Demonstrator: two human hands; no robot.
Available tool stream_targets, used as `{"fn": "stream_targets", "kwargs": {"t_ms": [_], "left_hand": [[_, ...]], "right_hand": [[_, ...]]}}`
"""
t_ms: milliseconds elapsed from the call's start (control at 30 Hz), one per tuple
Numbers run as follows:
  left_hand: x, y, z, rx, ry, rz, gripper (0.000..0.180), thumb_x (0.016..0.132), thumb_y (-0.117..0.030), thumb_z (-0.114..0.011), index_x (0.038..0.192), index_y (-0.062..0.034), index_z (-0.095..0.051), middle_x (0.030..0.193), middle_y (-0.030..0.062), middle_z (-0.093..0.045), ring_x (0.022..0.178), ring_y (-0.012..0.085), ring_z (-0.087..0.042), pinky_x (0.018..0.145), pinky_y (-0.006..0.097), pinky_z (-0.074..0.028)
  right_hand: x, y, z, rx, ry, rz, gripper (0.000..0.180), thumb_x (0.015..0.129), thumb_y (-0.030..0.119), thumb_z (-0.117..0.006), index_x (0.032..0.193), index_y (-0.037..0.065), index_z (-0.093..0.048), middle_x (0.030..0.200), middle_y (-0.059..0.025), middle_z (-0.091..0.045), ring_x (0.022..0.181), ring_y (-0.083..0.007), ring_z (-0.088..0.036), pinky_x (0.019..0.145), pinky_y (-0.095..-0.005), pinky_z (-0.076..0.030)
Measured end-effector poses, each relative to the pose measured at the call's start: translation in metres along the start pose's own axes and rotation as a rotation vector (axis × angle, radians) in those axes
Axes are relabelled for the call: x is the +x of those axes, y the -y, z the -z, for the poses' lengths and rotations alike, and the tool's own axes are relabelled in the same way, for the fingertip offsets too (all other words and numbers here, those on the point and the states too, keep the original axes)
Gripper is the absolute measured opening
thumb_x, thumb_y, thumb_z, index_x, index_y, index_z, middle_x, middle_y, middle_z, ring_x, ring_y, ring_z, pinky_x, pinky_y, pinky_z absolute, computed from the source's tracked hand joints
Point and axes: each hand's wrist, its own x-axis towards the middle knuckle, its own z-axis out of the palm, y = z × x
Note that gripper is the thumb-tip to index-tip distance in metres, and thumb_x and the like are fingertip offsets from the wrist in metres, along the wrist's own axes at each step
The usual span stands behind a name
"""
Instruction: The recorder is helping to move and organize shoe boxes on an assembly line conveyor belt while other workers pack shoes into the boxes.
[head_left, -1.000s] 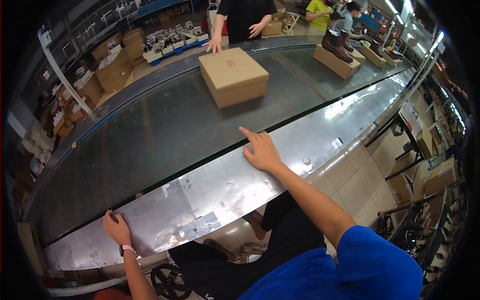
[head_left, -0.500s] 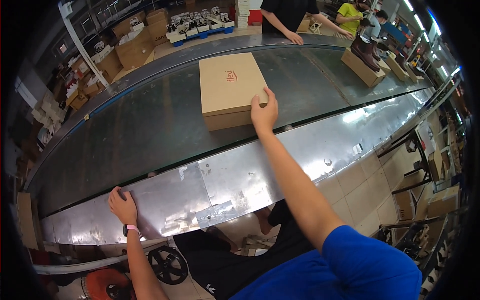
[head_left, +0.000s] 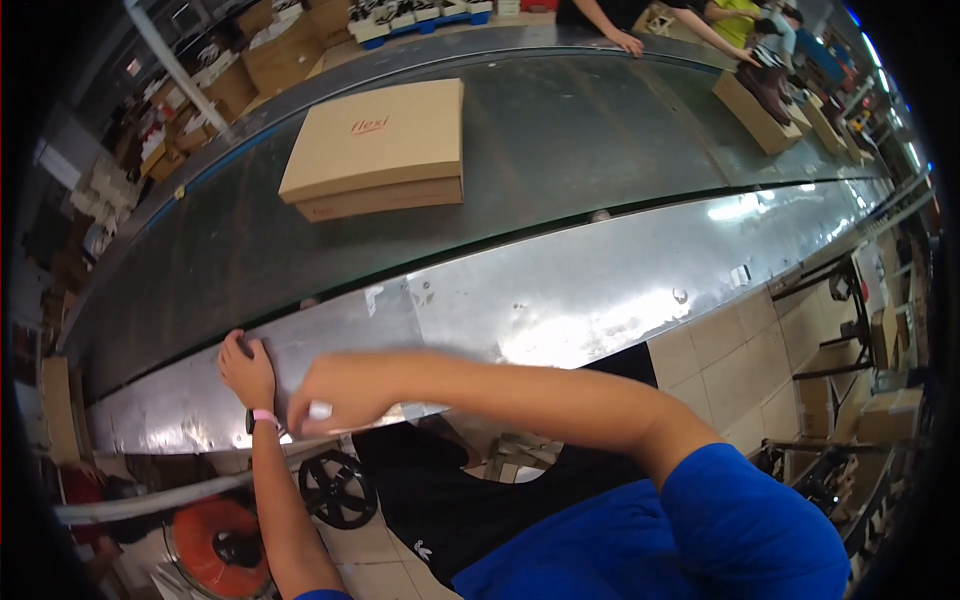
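Observation:
A closed tan cardboard shoebox (head_left: pixel 375 145) with red lettering on its lid rests on the dark green conveyor belt (head_left: pixel 560 140), touched by neither hand. My left hand (head_left: pixel 247 370) lies on the shiny metal ledge (head_left: pixel 520 310) in front of the belt, fingers apart near its inner edge. A dark watch with a pink band (head_left: pixel 262 416) is on that wrist. My right hand (head_left: pixel 345 395) is bent across my body, close to the watch. Motion blurs its fingers, and a pale spot shows between them and the thumb; whether they hold something I cannot tell.
Across the belt, a person in black (head_left: pixel 600 20) reaches toward dark brown boots (head_left: pixel 765 90) on another tan box (head_left: pixel 750 110). A blue pallet (head_left: pixel 420 30) with white boxes and large cartons stand beyond. Below the ledge are a black handwheel (head_left: pixel 337 490) and an orange fan (head_left: pixel 215 545).
My right hand has let go of the shoebox and swung back left toward my left wrist. The shoebox now sits farther left and turned. My left hand remains on the ledge.

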Motion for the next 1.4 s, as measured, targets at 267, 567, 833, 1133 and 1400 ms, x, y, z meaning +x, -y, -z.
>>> {"fn": "stream_targets", "kwargs": {"t_ms": [267, 567, 833, 1133, 1400], "left_hand": [[0.001, -0.013, 0.004, 0.014, -0.011, 0.002, 0.035, 0.100, -0.027, -0.064, 0.131, -0.0115, -0.069, 0.138, 0.0082, -0.071, 0.141, 0.0332, -0.058, 0.122, 0.052, -0.038], [0.002, -0.017, 0.000, 0.038, 0.004, -0.006, 0.035, 0.100, -0.027, -0.064, 0.132, -0.0127, -0.069, 0.140, 0.0071, -0.070, 0.141, 0.0331, -0.057, 0.121, 0.052, -0.039], [0.000, -0.008, 0.003, 0.002, -0.052, -0.014, 0.034, 0.098, -0.027, -0.064, 0.128, -0.0123, -0.072, 0.134, 0.0076, -0.074, 0.138, 0.0344, -0.060, 0.119, 0.053, -0.041], [-0.002, -0.012, 0.009, -0.029, -0.015, 0.029, 0.035, 0.098, -0.028, -0.067, 0.130, -0.0127, -0.071, 0.139, 0.0080, -0.071, 0.142, 0.0331, -0.056, 0.123, 0.052, -0.036], [0.000, -0.013, 0.010, -0.030, -0.004, 0.037, 0.035, 0.099, -0.028, -0.067, 0.130, -0.0118, -0.071, 0.139, 0.0092, -0.071, 0.143, 0.0333, -0.056, 0.124, 0.053, -0.035]], "right_hand": [[-0.061, -0.080, 0.170, -1.083, -0.853, -0.252, 0.057, 0.099, 0.035, -0.081, 0.148, 0.012, -0.067, 0.162, -0.0242, -0.056, 0.152, -0.0461, -0.050, 0.127, -0.0522, -0.041], [-0.004, -0.106, 0.097, -0.958, -1.148, -0.850, 0.071, 0.100, 0.009, -0.068, 0.165, -0.005, -0.043, 0.173, -0.0497, -0.013, 0.149, -0.0681, -0.043, 0.127, -0.0579, -0.043], [0.012, -0.026, 0.094, -0.915, -0.561, -0.401, 0.065, 0.100, 0.053, -0.072, 0.159, 0.027, -0.063, 0.173, -0.0139, -0.049, 0.155, -0.0478, -0.046, 0.128, -0.0625, -0.035], [-0.019, -0.104, 0.129, -0.861, -0.658, -0.504, 0.083, 0.095, 0.080, -0.070, 0.162, 0.032, -0.062, 0.181, -0.0210, -0.033, 0.169, -0.0577, -0.010, 0.129, -0.0686, -0.035], [-0.018, -0.102, 0.127, -0.836, -0.680, -0.488, 0.078, 0.095, 0.073, -0.075, 0.160, 0.032, -0.064, 0.182, -0.0195, -0.033, 0.169, -0.0567, -0.011, 0.133, -0.0624, -0.031]]}}
